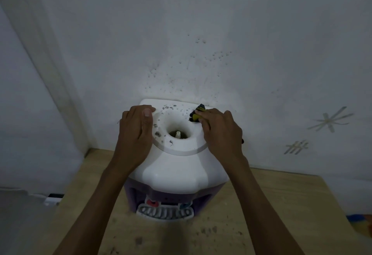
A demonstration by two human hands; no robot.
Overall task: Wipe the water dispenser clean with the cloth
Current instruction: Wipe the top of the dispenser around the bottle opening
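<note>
A white tabletop water dispenser (173, 166) with a purple front stands on a wooden table, seen from above. Its top has a round funnel opening (178, 132) and is dotted with dark dirt specks. My right hand (220, 132) presses a yellow and dark blue cloth (196, 113) against the top's back right part; most of the cloth is hidden under the hand. My left hand (136, 132) lies flat on the top's left side, fingers straight, thumb near the funnel rim.
The dispenser stands against a white wall (201, 43) spotted with dark marks. Red and blue taps (152, 202) and a drip grille (165, 213) face me. The wooden table (281, 204) carries dust and dirt specks. A room corner is at the left.
</note>
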